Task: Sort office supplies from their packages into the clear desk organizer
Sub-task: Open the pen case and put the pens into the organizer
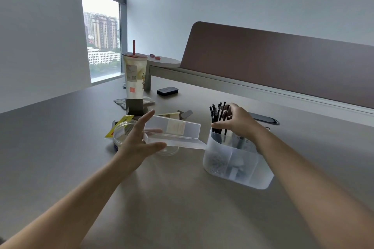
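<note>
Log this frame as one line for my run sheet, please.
step: loading pens | right hand: grips black pens over organizer rear compartment | left hand: holds open clear pen box | front compartments: already filled

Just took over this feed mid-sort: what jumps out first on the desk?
The right hand grips a bundle of black pens standing in the back compartment of the clear desk organizer, right of centre. The left hand holds an open translucent pen case beside it. Behind stands a tall iced drink cup with a red straw.
</note>
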Motion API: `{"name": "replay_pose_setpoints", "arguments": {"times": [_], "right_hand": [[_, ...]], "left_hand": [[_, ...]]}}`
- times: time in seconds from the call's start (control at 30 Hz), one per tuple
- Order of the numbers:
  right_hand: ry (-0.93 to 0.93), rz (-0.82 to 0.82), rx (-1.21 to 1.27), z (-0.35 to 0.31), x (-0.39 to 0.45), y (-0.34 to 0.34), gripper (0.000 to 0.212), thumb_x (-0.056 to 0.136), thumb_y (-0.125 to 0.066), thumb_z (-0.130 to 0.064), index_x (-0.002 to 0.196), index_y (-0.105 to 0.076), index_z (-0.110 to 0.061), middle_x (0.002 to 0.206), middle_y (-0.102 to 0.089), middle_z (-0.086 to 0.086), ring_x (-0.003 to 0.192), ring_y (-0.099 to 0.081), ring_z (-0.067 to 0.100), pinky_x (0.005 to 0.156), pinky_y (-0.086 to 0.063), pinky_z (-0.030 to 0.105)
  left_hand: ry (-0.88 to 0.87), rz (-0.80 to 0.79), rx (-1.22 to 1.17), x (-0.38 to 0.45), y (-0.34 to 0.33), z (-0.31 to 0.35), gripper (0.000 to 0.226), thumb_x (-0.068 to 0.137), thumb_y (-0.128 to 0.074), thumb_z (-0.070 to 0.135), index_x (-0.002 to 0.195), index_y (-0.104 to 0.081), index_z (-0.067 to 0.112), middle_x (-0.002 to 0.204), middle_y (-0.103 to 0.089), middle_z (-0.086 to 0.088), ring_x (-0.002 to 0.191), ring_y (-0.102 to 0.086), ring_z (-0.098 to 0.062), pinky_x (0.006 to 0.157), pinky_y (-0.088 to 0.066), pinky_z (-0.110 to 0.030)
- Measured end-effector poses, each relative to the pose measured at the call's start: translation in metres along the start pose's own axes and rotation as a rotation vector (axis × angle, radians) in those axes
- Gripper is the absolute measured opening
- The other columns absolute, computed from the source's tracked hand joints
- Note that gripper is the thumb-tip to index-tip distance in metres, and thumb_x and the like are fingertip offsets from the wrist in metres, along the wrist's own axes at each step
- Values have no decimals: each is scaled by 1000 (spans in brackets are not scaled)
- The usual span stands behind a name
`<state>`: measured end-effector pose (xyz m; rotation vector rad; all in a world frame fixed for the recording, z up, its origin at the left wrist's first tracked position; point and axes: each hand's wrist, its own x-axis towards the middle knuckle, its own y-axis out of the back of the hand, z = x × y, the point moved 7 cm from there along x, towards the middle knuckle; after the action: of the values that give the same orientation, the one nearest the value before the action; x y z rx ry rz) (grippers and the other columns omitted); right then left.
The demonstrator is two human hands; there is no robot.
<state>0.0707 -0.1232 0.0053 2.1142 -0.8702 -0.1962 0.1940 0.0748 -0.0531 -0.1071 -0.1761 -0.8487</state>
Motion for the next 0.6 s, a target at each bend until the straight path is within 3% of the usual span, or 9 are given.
{"name": "replay_pose_setpoints", "arguments": {"times": [0.1, 0.2, 0.3, 0.4, 0.47, 0.6], "right_hand": [[29, 3, -28, -5, -10, 4, 80, 72, -72, -32, 136, -29, -11, 140, -42, 11, 127, -40, 26, 101, -35, 37], [68, 19, -20, -11, -22, 8, 87, 73, -70, -36, 141, -19, -15, 149, -26, 7, 136, -27, 23, 110, -28, 39], [106, 58, -34, -19, -35, 12, 79, 76, -67, -36, 140, -24, -15, 148, -28, 8, 135, -29, 23, 111, -28, 39], [166, 174, -145, -29, -52, 16, 63, 81, -62, -30, 135, -34, -11, 141, -35, 12, 131, -34, 25, 109, -27, 36], [220, 249, -206, -39, -64, 16, 55, 83, -59, -27, 131, -39, -9, 138, -39, 13, 127, -35, 26, 108, -28, 36], [335, 351, -270, -59, -90, 9, 43, 84, -56, -22, 124, -47, -9, 130, -47, 11, 121, -38, 24, 102, -25, 30]], "left_hand": [[-28, 19, 23, -4, -1, 6, 76, 70, -61, -11, 121, -33, 37, 111, -53, -10, 114, -49, -33, 102, -39, -51], [-93, 63, 110, -10, -1, 15, 80, 69, -64, -9, 123, -29, 38, 113, -53, -8, 105, -50, -24, 93, -44, -40], [-136, 73, 159, -23, 3, 24, 85, 69, -67, -6, 125, -23, 43, 112, -48, 7, 110, -46, -19, 93, -44, -33], [-149, 129, 201, -40, 13, 31, 91, 70, -69, 1, 135, -17, 39, 127, -34, 7, 117, -39, -16, 102, -36, -35], [-138, 168, 216, -53, 21, 34, 82, 72, -69, 4, 136, -23, 27, 121, -42, 0, 111, -45, -23, 98, -40, -37], [-129, 261, 137, -81, 45, 38, 56, 59, -76, 17, 103, -43, 24, 114, -54, -16, 103, -54, -33, 89, -49, -42]]}}
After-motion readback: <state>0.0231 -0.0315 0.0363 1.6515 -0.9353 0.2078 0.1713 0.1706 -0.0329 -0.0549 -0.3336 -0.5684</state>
